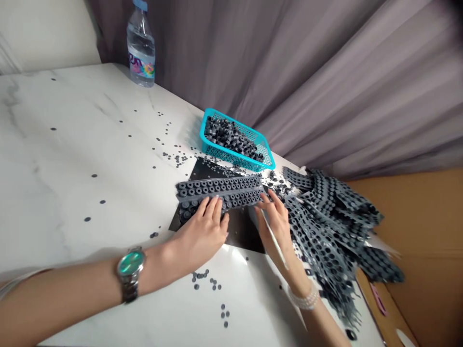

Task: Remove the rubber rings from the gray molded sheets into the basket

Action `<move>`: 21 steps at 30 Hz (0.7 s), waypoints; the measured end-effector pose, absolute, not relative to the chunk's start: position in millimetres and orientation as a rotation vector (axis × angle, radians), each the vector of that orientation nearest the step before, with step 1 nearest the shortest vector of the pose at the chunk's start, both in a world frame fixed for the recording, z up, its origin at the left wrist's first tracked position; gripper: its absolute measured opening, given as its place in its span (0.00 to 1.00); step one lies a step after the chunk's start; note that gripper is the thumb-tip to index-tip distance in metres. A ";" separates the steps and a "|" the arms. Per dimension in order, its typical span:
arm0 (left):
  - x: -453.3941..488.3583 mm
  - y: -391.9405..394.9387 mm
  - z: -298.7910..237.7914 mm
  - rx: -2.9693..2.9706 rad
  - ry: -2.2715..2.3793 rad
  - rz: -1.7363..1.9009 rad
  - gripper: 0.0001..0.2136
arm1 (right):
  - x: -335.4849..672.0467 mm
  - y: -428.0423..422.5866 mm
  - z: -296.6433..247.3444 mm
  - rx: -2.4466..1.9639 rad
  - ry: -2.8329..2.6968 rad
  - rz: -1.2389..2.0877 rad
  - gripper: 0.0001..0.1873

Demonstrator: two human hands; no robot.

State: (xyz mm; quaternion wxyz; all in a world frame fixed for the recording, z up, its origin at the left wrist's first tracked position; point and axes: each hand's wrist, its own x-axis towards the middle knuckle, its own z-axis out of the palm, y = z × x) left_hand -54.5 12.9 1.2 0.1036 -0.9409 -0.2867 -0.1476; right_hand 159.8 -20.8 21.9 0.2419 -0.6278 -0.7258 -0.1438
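A dark grey moulded rubber sheet (202,189) with rows of round, ring-shaped parts lies across a black mat (240,226) in front of me. My left hand (206,226) rests on its near edge, fingers stretched out flat on the rows. At the sheet's right end, my right hand (275,221) touches the rubber with its fingertips. A thin white stick-like tool (275,240) is held in that hand, running back along the palm toward the wrist; its tip is hard to make out.
Behind the mat stands a turquoise basket (237,156) filled with small black ring pieces. A heap of perforated rubber sheets (325,217) lies to the right, beside a cardboard box (419,212). Small black discs (177,159) are scattered about. A water bottle (141,48) stands at the back left.
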 end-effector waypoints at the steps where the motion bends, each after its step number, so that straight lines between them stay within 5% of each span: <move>1: -58.6 12.1 1.6 -2.775 -0.848 -0.439 0.21 | 154.8 -20.8 22.3 -1.670 -2.039 -0.399 0.07; 21: -66.8 18.8 5.5 -2.886 -0.911 -0.520 0.24 | 119.4 -23.3 19.7 -1.395 -2.406 -0.377 0.08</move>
